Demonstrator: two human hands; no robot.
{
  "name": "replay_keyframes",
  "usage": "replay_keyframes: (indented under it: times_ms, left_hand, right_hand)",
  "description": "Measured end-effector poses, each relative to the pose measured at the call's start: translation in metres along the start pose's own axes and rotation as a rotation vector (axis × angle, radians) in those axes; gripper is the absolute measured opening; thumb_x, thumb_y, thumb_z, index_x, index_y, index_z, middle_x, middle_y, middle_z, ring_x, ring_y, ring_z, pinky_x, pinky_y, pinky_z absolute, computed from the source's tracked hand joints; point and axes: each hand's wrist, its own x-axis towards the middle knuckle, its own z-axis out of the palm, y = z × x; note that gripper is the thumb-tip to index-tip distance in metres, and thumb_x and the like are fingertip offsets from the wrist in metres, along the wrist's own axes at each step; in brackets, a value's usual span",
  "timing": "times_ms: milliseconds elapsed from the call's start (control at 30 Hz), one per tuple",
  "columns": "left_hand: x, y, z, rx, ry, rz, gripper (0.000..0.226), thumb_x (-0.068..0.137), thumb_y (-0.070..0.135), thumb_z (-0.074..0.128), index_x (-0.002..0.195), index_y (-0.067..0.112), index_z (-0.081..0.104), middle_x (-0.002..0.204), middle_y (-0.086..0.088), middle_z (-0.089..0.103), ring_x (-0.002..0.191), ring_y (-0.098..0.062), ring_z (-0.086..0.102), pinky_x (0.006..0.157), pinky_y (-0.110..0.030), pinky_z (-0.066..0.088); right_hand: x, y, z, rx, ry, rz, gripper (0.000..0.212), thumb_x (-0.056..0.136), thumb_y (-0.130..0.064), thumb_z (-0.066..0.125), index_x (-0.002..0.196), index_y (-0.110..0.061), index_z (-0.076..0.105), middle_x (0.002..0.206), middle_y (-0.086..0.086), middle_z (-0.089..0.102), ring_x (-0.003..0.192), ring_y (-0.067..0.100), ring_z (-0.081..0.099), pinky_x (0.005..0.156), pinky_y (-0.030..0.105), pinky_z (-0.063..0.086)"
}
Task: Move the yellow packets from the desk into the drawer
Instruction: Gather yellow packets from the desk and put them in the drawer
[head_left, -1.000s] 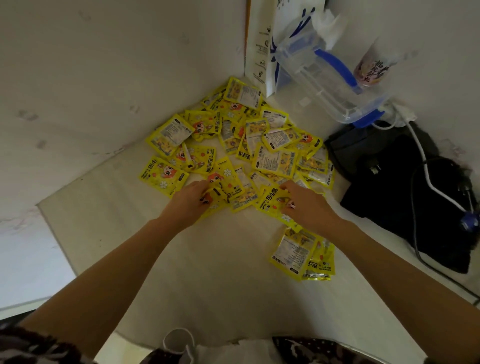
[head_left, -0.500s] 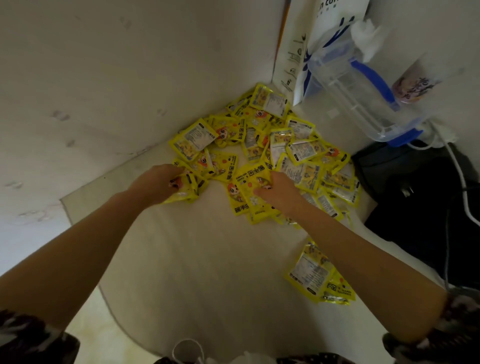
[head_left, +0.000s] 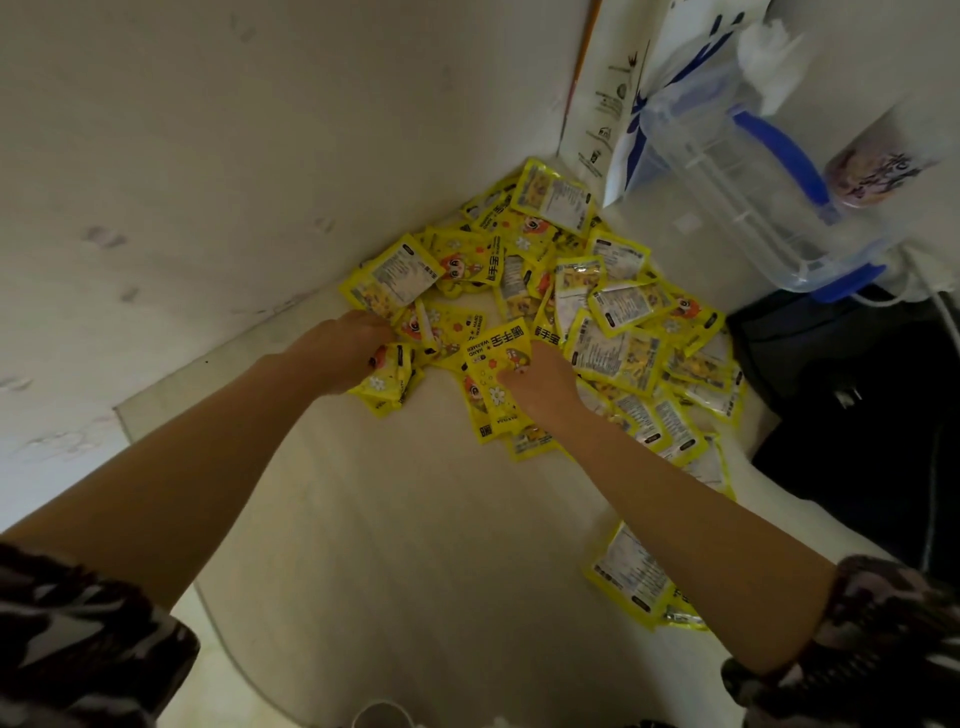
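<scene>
Several yellow packets (head_left: 597, 312) lie heaped in the far corner of the pale desk (head_left: 415, 545). My left hand (head_left: 348, 353) grips a small bunch of yellow packets (head_left: 387, 379) at the pile's left edge. At the pile's front, my right hand (head_left: 540, 384) holds a few more yellow packets (head_left: 491, 384) with the thumb over them. A separate little stack of yellow packets (head_left: 634, 577) lies near my right forearm. No drawer is in view.
A clear plastic jug with blue handle (head_left: 769, 171) and a white paper bag (head_left: 639, 104) stand at the back right. A black bag (head_left: 857, 405) with white cable (head_left: 935, 291) fills the right side. White walls close the corner on the left.
Both hands have closed on packets and gathered them from the pile's front; the left hand has moved left to the pile's edge. The camera has shifted, so the pile sits further right.
</scene>
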Motion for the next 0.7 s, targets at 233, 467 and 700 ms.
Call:
replay_keyframes:
  times_ms: [233, 467, 700]
  left_hand:
    - [0.001, -0.002, 0.000, 0.108, -0.044, 0.039, 0.046, 0.088, 0.019, 0.057, 0.134, 0.024, 0.052, 0.124, -0.007, 0.053, 0.121, -0.026, 0.049, 0.092, -0.037, 0.043]
    - [-0.010, 0.005, -0.004, 0.115, -0.115, -0.068, 0.042, 0.081, 0.027, 0.066, 0.122, 0.022, 0.055, 0.108, -0.006, 0.050, 0.108, -0.026, 0.050, 0.089, -0.036, 0.037]
    - [-0.046, 0.012, 0.012, -0.344, -0.063, -0.274, 0.030, 0.081, 0.027, 0.072, 0.091, 0.015, 0.046, 0.092, -0.009, 0.050, 0.086, -0.029, 0.053, 0.070, -0.032, 0.038]
  right_hand:
    - [0.008, 0.000, 0.005, -0.044, 0.020, -0.001, 0.022, 0.086, -0.022, 0.063, 0.097, -0.003, 0.058, 0.096, 0.011, 0.062, 0.090, 0.029, 0.061, 0.069, 0.034, 0.045]
    - [0.004, -0.001, 0.002, 0.055, 0.027, 0.042, 0.021, 0.089, -0.017, 0.059, 0.107, -0.008, 0.055, 0.096, 0.005, 0.060, 0.094, 0.028, 0.061, 0.075, 0.037, 0.048]
    - [-0.009, 0.005, -0.007, 0.152, -0.012, 0.107, 0.033, 0.092, -0.019, 0.057, 0.121, -0.005, 0.048, 0.110, 0.010, 0.054, 0.085, 0.021, 0.051, 0.066, 0.032, 0.041]
